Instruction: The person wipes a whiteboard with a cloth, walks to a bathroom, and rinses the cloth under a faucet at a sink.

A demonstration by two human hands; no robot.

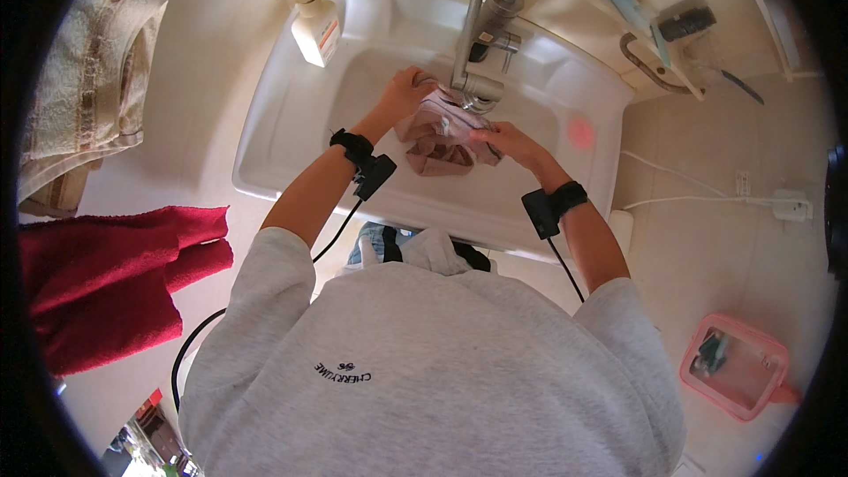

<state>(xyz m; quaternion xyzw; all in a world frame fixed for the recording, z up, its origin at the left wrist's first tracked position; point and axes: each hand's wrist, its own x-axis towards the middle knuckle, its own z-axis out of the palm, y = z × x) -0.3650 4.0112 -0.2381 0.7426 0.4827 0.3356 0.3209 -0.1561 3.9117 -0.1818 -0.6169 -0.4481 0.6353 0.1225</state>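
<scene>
A pink cloth [440, 126] is stretched between my two hands over the basin of a white sink [285, 139]. My left hand [405, 91] grips its upper left edge, just left of the tap. On the right side, my right hand [510, 142] pinches the cloth with thumb and fingers. The metal tap [467, 40] reaches over the cloth, its spout head right above the fabric. Whether water runs from it I cannot tell. Below my hands, a fold of the cloth hangs down into the basin.
A white pump bottle [317, 26] stands on the sink's back left corner. At the left hang a red towel [126, 271] and a beige towel [86, 66]. A pink container [735, 368] is on the right wall, below a plugged-in charger [792, 205]. Toiletries [686, 23] crowd a shelf at upper right.
</scene>
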